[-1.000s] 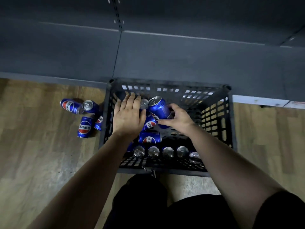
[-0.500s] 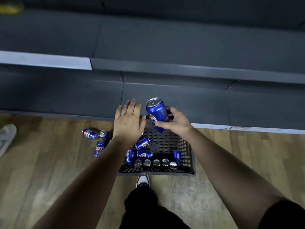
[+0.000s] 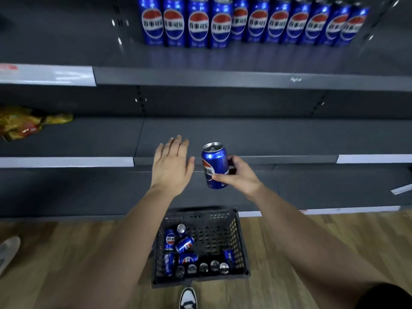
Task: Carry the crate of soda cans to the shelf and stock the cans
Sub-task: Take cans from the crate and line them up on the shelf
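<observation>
My right hand (image 3: 237, 175) grips a blue soda can (image 3: 214, 164) upright, in front of the edge of the middle shelf (image 3: 256, 137). Just left of it my left hand (image 3: 171, 166) is held flat and empty, fingers apart. Below my arms the black plastic crate (image 3: 240, 241) stands on the wooden floor with several blue cans (image 3: 184, 244) inside, some lying, some upright along the near wall. A row of several blue cans (image 3: 249, 21) stands on the top shelf (image 3: 245, 79).
Yellow snack bags (image 3: 24, 123) lie at the left end of the middle shelf. My shoe (image 3: 188, 298) is just in front of the crate. Another shoe (image 3: 7, 253) shows at the left edge on the floor. White price strips run along shelf edges.
I have risen from the crate. My right hand lifted the can out and up to shelf height; my left hand came up empty. The stocked top shelf has come into view.
</observation>
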